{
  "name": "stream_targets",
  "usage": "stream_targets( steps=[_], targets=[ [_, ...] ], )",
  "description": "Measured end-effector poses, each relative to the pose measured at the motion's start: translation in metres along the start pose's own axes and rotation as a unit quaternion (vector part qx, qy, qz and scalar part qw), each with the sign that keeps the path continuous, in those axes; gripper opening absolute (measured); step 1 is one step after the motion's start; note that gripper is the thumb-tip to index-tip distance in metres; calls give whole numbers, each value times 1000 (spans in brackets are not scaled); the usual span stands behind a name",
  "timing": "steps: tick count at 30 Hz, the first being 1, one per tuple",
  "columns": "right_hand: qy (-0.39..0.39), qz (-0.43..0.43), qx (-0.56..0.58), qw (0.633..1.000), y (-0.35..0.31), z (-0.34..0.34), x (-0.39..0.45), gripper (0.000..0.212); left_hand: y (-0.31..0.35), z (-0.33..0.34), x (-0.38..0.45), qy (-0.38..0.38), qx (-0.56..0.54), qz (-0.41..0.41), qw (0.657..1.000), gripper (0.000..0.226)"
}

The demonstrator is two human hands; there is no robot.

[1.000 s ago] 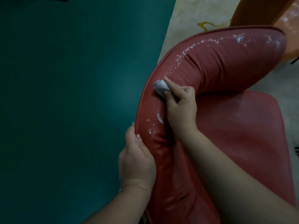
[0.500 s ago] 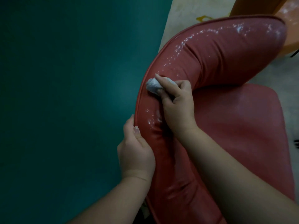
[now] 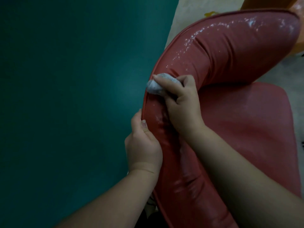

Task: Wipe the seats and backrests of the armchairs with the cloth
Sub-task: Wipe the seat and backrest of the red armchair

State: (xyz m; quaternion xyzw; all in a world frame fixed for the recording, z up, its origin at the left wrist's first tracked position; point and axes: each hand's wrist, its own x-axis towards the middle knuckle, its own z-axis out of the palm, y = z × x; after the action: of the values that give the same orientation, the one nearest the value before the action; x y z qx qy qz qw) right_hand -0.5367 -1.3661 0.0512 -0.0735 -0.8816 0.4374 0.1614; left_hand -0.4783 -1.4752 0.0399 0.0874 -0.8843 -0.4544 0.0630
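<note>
The right hand (image 3: 182, 106) pinches a balled grey cloth (image 3: 155, 85) against the curved backrest (image 3: 230, 51) of the red armchair, at ten o'clock from the seat (image 3: 246, 129); the left hand (image 3: 143, 145) holds the backrest's outer edge at seven o'clock from the cloth, thumb on top; white residue speckles the backrest toward one o'clock

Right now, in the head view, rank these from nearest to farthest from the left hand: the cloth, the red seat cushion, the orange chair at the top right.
1. Cloth: just above the left hand, on the backrest rim, held by the right hand.
2. Red seat cushion: to the right, beyond the right forearm.
3. Orange chair: far top right, behind the backrest.
</note>
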Motion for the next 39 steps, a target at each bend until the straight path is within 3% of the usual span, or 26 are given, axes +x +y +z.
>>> stream_targets(
  steps=[4, 12, 19, 24, 27, 34, 39],
  targets=[
    [-52, -62, 2, 997, 12, -21, -61, 36, -1, -1, -1, 1, -10, -1, 1000, 49],
    [11, -10, -15, 1000, 6, 0, -9, 39, 0, 0, 0, 5, -15, 0, 1000, 48],
    [-22, -40, 23, 999, 12, -24, -97, 38, -2, -1, 0, 1, -1, -28, 1000, 35],
    [39, -11, -14, 999, 8, -2, -23, 39, 2, -2, 0, 1, -5, -1, 1000, 51],
    [61, 26, 24, 998, 10, 2, 11, 34, 1, -1, 1, 2, -5, 8, 1000, 52],
    [-6, 9, 49, 999, 11, -25, -105, 37, 1, -2, -1, -8, -7, -18, 1000, 45],
    [16, 6, -5, 1000, 13, -9, -36, 39, 1, -1, 1, -4, 6, -14, 1000, 45]
  ],
)
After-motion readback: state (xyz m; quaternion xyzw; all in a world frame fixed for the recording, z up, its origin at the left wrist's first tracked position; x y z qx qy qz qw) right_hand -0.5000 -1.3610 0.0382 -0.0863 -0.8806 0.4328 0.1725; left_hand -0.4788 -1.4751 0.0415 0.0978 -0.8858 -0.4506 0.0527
